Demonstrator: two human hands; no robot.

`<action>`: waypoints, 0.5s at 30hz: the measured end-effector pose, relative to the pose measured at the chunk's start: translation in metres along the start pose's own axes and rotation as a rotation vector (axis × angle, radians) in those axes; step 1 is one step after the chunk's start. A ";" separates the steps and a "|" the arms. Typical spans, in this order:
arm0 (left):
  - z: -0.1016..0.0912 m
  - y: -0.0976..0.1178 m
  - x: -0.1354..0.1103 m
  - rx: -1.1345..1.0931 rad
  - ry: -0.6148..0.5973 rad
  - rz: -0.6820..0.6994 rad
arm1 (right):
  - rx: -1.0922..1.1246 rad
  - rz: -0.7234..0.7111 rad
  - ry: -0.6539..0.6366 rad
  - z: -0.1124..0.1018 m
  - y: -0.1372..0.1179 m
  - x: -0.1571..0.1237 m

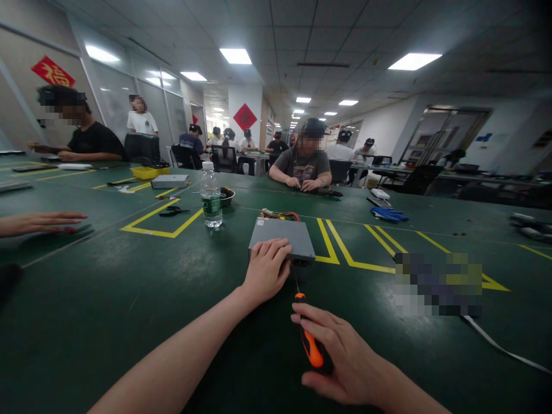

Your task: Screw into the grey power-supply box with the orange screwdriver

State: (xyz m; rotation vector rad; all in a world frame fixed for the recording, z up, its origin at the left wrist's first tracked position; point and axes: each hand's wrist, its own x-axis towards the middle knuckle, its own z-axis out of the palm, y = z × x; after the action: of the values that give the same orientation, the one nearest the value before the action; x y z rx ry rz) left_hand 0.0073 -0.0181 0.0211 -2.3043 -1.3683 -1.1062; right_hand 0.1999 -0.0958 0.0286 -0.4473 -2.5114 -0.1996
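A grey metal power supply box lies on the green table, with coloured wires sticking out of its far side. My left hand rests on its near left corner, fingers curled over the edge. My right hand grips an orange-and-black screwdriver. The thin shaft points away from me, and its tip sits at the box's near face.
A water bottle stands left of the box, with scissors, a small bowl and a yellow tray further back. Blue gloves lie at the right. Another person's hand rests at the left. A person sits opposite.
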 end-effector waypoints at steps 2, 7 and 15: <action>0.000 0.000 0.000 0.004 0.002 -0.001 | -0.021 -0.013 -0.046 -0.004 -0.001 0.002; 0.000 0.000 0.000 0.000 0.011 0.001 | -0.091 -0.046 -0.056 -0.003 -0.005 0.004; 0.000 0.001 0.000 0.004 0.020 0.000 | -0.021 -0.002 0.049 0.007 -0.001 -0.002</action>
State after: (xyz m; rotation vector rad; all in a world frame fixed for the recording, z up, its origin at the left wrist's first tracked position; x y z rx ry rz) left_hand 0.0082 -0.0187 0.0215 -2.2842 -1.3622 -1.1221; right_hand 0.1973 -0.0958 0.0220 -0.4431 -2.4641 -0.2352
